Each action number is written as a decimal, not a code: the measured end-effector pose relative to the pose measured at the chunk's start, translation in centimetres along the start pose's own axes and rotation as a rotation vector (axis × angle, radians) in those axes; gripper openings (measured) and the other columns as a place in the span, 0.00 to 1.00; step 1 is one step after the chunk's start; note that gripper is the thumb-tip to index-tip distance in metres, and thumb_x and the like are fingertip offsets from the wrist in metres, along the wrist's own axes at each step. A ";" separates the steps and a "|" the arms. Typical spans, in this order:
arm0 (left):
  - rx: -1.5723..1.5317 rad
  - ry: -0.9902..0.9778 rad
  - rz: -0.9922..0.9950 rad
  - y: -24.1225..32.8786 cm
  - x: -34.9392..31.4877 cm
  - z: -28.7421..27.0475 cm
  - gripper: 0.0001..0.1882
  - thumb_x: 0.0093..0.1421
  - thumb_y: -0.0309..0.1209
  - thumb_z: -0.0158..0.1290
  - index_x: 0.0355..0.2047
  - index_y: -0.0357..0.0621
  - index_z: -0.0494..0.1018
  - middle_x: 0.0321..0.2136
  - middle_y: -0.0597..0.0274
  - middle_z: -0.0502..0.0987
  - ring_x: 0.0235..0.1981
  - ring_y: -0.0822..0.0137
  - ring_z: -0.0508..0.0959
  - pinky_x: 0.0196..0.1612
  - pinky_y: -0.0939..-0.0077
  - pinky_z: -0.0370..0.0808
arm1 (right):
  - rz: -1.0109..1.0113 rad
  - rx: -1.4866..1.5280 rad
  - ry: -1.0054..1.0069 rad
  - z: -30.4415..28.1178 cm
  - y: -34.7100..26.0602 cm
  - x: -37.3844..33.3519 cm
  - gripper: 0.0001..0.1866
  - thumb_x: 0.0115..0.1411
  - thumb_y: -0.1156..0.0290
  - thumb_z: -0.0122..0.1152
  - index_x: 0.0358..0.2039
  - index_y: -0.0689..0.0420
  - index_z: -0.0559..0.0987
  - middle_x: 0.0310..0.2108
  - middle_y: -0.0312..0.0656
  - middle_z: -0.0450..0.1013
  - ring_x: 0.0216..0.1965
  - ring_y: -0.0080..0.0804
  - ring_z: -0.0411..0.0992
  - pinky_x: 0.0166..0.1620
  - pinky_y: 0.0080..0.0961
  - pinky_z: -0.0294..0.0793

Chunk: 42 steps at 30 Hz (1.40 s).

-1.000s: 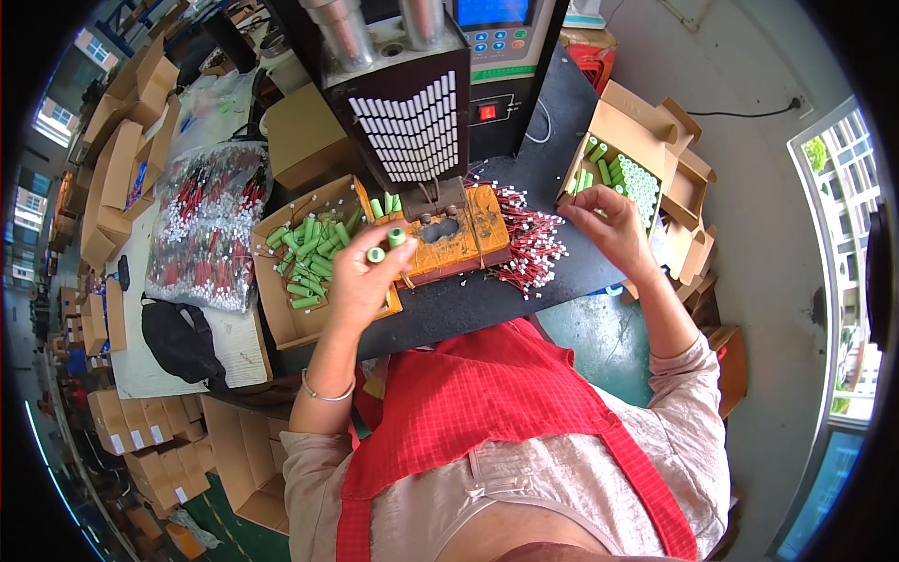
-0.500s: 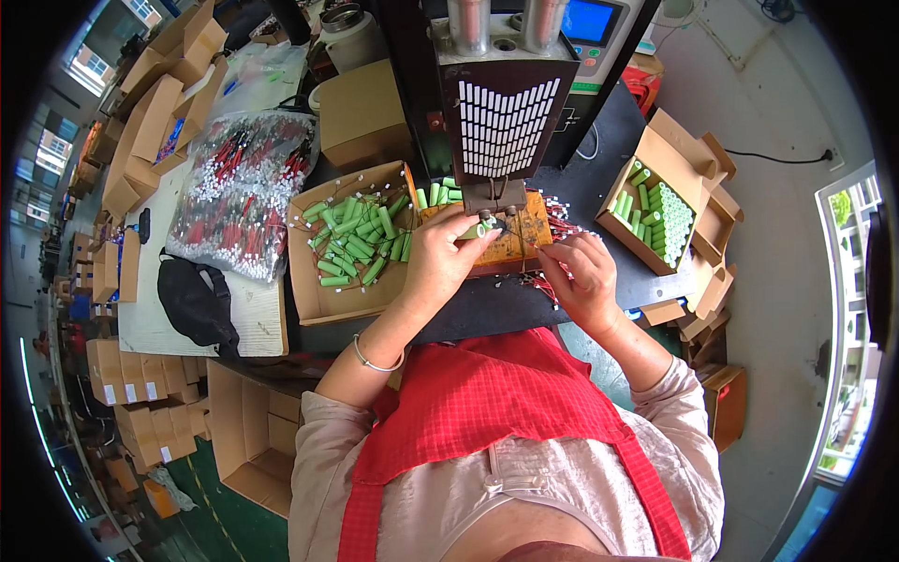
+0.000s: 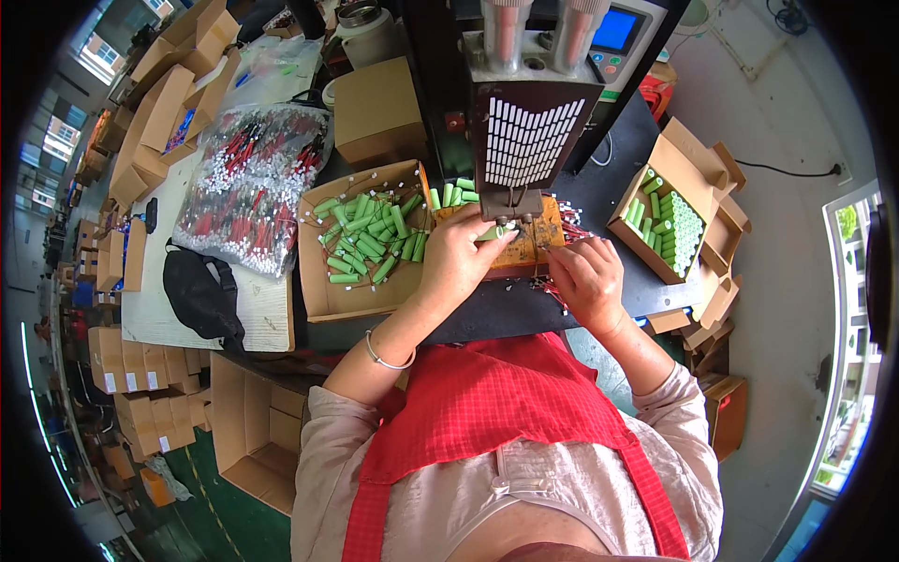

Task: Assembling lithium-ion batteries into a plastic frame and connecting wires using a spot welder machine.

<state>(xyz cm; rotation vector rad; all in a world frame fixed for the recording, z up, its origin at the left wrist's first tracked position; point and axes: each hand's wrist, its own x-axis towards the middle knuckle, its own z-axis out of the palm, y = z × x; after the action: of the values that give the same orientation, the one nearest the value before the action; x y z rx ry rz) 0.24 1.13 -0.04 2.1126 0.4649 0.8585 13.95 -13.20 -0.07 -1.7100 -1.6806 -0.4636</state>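
Gripping a green cylinder (image 3: 491,233) with the left hand (image 3: 456,258), at the orange block (image 3: 552,223) beneath the machine head (image 3: 532,140), right hand (image 3: 590,279) pinched closed beside it, contents unclear, come over from the right-hand carton (image 3: 642,251).

Counting from the orange block (image 3: 526,251), the machine (image 3: 532,140) hangs close over it and shuts off 12 o'clock. Green cells (image 3: 454,195) crowd 10; the left hand (image 3: 457,251) fills 9, with the left box (image 3: 337,300) beyond it. Wires (image 3: 573,217) clutter 2, the right hand (image 3: 590,279) sits at 4, and the right box (image 3: 646,251) stands farther out at 3, bare bench (image 3: 609,190) between it and the wires. The clearest way in is from 6, between both hands.
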 end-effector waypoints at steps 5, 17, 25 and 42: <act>0.077 -0.001 -0.025 0.5 -0.1 -0.5 0.09 0.49 0.28 0.58 0.29 0.37 0.75 0.23 0.54 0.75 0.22 0.59 0.75 0.28 0.73 0.72 | 0.134 0.218 -0.010 -0.4 -0.2 0.5 0.07 0.44 0.77 0.63 0.26 0.58 0.75 0.19 0.37 0.69 0.21 0.35 0.67 0.26 0.29 0.65; -0.476 0.001 -0.256 -0.6 -0.5 -1.0 0.12 0.51 0.23 0.57 0.37 0.36 0.73 0.27 0.66 0.76 0.27 0.79 0.72 0.31 0.83 0.71 | 0.938 0.950 -0.276 0.1 -1.7 3.1 0.09 0.57 0.69 0.58 0.30 0.62 0.77 0.20 0.31 0.71 0.22 0.13 0.66 0.26 0.12 0.66; -0.100 -0.070 -0.161 0.0 -0.4 -1.0 0.10 0.51 0.24 0.55 0.35 0.39 0.74 0.24 0.56 0.77 0.23 0.70 0.77 0.27 0.77 0.72 | 0.923 0.895 -0.308 1.4 -1.4 3.9 0.10 0.56 0.67 0.58 0.29 0.62 0.78 0.20 0.31 0.71 0.21 0.13 0.65 0.25 0.13 0.65; 0.061 0.226 -0.259 -5.2 -1.1 -7.8 0.13 0.55 0.27 0.53 0.41 0.38 0.73 0.35 0.59 0.74 0.36 0.70 0.74 0.40 0.78 0.71 | 0.680 0.395 -0.202 -3.4 6.0 0.0 0.06 0.51 0.77 0.58 0.31 0.63 0.76 0.24 0.42 0.73 0.25 0.23 0.71 0.30 0.20 0.71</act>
<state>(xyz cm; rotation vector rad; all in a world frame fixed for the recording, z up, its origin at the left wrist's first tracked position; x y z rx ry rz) -6.32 7.87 -0.99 1.9619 0.8724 0.9436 20.47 -15.11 1.03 -1.9152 -1.1058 0.3437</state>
